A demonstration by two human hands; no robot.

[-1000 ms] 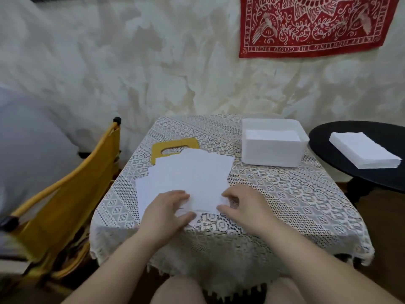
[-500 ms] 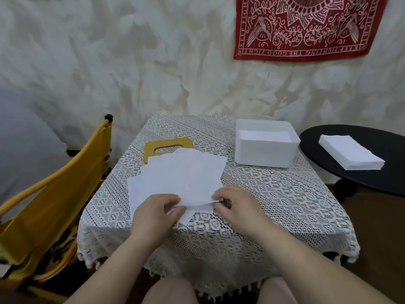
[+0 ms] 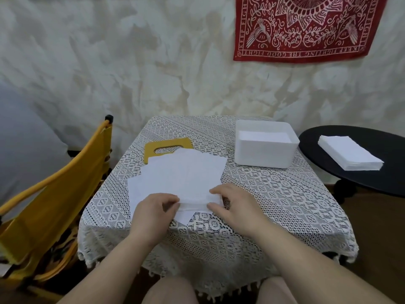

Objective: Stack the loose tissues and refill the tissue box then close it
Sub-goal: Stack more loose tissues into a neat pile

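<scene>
White tissues [image 3: 182,174] seemingly pinched by both hands [image 3: 198,210].

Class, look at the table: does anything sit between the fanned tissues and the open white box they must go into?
Nothing visible does. Bare lace tablecloth separates the loose tissues from the tissue box, whose top is open. The yellow lid lies off to the left.

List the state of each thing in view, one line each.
Loose tissues: fanned out on the table, not yet squared.
Left hand: pinches the near edge of the tissues.
Right hand: pinches the same edge.
Tissue box: open, tissues inside.
Yellow lid: off the box, flat, partly under the tissues.
Spare tissue stack: neat, on the black side table.
</scene>
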